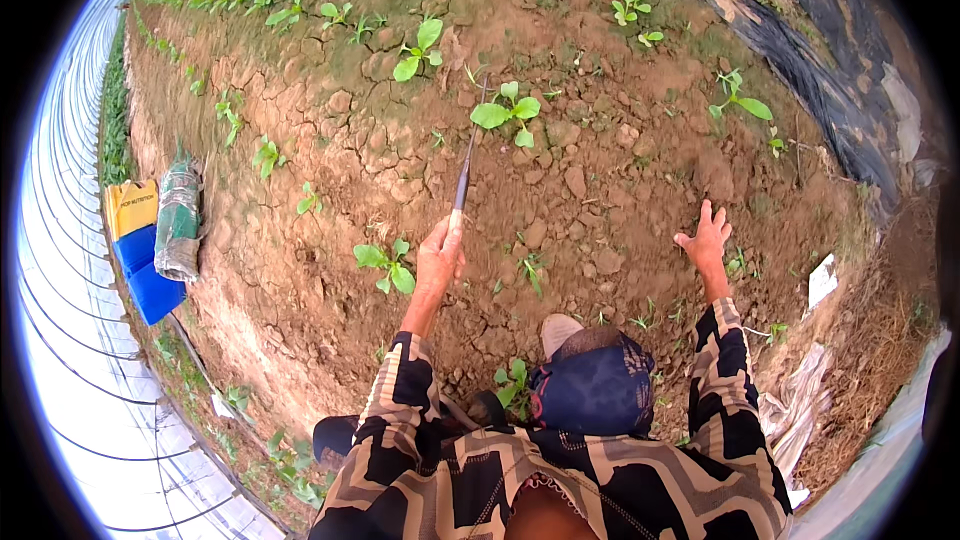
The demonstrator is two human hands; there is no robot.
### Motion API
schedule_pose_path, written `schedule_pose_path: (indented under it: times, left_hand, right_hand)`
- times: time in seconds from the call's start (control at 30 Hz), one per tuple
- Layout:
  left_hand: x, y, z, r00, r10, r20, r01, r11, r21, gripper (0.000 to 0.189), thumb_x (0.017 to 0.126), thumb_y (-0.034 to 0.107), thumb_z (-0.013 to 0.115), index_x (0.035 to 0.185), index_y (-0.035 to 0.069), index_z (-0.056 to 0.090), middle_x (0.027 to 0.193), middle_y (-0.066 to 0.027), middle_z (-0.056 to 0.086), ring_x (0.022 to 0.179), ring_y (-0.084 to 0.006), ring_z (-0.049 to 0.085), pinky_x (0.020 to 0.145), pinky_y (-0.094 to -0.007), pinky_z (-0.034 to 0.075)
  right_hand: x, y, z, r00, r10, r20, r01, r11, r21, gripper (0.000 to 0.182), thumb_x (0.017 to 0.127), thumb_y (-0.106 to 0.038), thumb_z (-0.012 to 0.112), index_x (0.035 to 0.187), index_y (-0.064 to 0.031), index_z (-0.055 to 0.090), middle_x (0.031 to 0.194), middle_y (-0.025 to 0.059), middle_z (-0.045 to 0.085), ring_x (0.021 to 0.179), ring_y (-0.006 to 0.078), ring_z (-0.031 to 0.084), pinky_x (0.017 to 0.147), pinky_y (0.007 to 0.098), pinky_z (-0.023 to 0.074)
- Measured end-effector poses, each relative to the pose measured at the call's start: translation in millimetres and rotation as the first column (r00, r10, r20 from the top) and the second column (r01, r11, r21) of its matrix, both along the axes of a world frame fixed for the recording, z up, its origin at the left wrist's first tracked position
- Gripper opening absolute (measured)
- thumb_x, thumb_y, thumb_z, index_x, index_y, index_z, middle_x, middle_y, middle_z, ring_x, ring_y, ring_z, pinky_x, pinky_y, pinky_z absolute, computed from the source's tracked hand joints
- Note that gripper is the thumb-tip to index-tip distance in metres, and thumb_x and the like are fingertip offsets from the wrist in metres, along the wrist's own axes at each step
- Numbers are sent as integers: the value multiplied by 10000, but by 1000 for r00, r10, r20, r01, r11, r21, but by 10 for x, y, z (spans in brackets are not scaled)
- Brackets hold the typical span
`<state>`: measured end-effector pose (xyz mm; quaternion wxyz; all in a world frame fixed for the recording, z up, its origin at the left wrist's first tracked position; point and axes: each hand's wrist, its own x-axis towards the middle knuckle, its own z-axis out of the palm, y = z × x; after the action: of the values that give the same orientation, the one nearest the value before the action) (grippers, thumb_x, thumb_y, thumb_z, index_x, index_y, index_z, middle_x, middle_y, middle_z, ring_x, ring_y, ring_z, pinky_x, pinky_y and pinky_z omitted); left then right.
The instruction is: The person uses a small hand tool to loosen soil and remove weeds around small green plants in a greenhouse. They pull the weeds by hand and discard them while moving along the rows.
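My left hand [441, 253] is closed round the light handle of a thin long-necked hand tool [464, 172], which points away from me. Its narrow far end lies at the left side of a leafy seedling [510, 114]; the exact shape of the tip is hard to make out. Over to the right, my right hand [707, 236] is spread above the cracked brown soil [577, 225] with nothing in it. Another seedling [390, 267] grows just left of my left hand, and a small tuft of grass [532, 274] stands between my two hands.
More seedlings [418, 51] grow ahead. At the left lie a rolled green bundle [178, 221] and blue and yellow sheets [154, 270] by the greenhouse's clear film wall [82, 360]. Dark plastic film [810, 90] runs along the right. A seedling [512, 384] stands close to my knee [596, 386].
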<state>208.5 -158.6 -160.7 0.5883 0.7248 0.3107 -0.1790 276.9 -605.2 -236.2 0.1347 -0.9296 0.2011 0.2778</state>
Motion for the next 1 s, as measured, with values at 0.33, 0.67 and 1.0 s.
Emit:
schedule_pose_path:
  times: [0.33, 0.67, 1.0]
  left_hand:
    - [2026, 472, 350, 989, 81, 123, -91, 992, 85, 321, 986, 267, 468, 1232, 61, 489, 568, -6, 503, 398, -104, 464, 324, -266, 379]
    - [1478, 983, 101, 989, 142, 44, -139, 989, -49, 306, 987, 279, 471, 1222, 83, 485, 567, -37, 493, 392, -129, 453, 329, -279, 358]
    - [2005, 1140, 325, 984, 116, 136, -125, 990, 62, 244, 985, 276, 460, 1082, 57, 505, 537, -22, 462, 387, -126, 458, 315, -279, 365]
  right_hand:
    - [18, 12, 33, 1000, -4, -15, 4, 1000, -10, 981, 700, -212, 820, 1469, -168, 212, 1524, 202, 118, 1361, 471, 164, 935, 624, 405]
    - [3, -3, -1, 999, 14, -32, -15, 999, -39, 999, 701, -216, 821, 1480, -168, 198, 1534, 197, 100, 1368, 468, 157, 926, 596, 429]
    - [-14, -15, -32, 1000, 0, 3, 0, 1000, -5, 1015, 680, -179, 829, 1480, -161, 205, 1535, 210, 104, 1371, 486, 139, 934, 623, 404]
